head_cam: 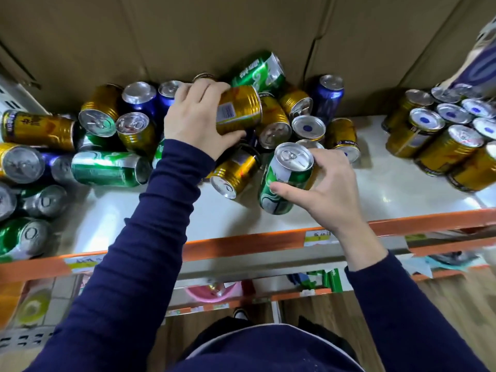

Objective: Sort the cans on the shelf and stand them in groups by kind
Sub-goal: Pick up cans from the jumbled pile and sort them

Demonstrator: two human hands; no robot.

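My left hand [196,122] grips a gold can [240,110] lying on its side above a jumbled pile of gold, blue and green cans [112,146] on the white shelf [375,189]. A green can [285,175], tilted with its top toward me, is held in my right hand [330,189] at the pile's right edge. At the far right, several gold cans [440,140] stand upright in a tight group. Another green can [259,72] lies on top of the pile at the back.
Cardboard boxes [241,30] form the wall behind the shelf. An orange rail [241,244] with price tags runs along the shelf's front edge. Lower shelves with goods and a wooden floor [456,304] show below. A blue-white package [480,65] sits at the upper right.
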